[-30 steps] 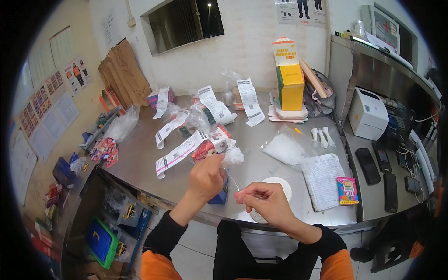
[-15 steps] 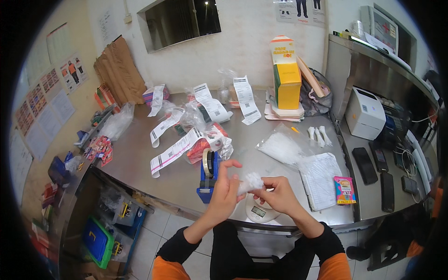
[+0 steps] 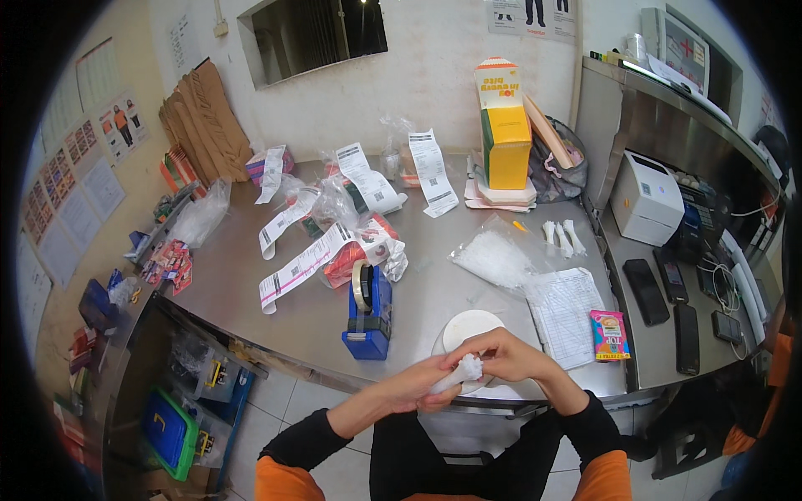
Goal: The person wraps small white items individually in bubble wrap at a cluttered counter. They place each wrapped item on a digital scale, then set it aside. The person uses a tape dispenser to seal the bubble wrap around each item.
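A small white plastic bundle (image 3: 459,375) is held in front of me, over the table's near edge. My left hand (image 3: 418,386) is wrapped round its lower part. At its upper end, my right hand (image 3: 503,354) has its fingers closed on the plastic. Just behind both hands stands a round white kitchen scale (image 3: 473,327), its front part hidden by them. Farther back lies a clear bag of white contents (image 3: 494,257). Several tied white bundles (image 3: 565,239) rest to the right of that bag.
A blue tape dispenser (image 3: 368,321) stands left of my hands. Wrapped packages with long receipts (image 3: 305,269) lie behind it. On the right are a written sheet (image 3: 565,321), a pink snack packet (image 3: 610,336), phones (image 3: 646,294) and a white printer (image 3: 650,200). A yellow carton (image 3: 505,146) stands at the back.
Both hands have come lower and closer together with the white bundle. My left fingers, raised before, now wrap round it. The view has shifted slightly, and the scale's round top shows behind my hands.
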### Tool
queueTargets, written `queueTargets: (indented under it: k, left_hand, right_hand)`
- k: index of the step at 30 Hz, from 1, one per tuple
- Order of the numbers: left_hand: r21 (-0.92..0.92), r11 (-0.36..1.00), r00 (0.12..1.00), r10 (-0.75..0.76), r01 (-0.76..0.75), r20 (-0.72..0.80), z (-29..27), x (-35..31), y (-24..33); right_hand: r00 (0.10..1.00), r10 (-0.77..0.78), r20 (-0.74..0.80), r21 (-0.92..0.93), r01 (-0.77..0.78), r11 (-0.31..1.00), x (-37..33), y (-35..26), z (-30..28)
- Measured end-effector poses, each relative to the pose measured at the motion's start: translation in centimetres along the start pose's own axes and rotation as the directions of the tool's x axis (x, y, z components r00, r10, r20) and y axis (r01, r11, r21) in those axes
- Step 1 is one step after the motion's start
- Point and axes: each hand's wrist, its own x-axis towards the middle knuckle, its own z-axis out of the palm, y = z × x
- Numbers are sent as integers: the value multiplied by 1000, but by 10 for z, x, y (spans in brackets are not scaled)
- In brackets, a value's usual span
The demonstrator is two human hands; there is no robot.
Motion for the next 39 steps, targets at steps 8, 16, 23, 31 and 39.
queueTargets:
  k: [8,16,23,31,39]
  left_hand:
    - [34,976,936,215,-214,-279,-3,16,-12]
    - [997,-54,479,878,47,25,4,21,-10]
    - [193,841,805,541,-506,-245,8,6,-3]
    - [-123,973,940,220,-194,259,30,-13,-19]
    - [-454,866,812,413,-210,412,27,24,-49]
  right_hand:
    - [961,-22,-276,-75,2,997,2,21,5]
    - [873,43,-486,50,-21,999,10,11,6]
    - [905,102,-414,281,20,960,2,-14,14]
    - [994,-110,30,197,102,975,-23,-18,7]
    - [975,-136,-178,94,154,984,-25,8,24]
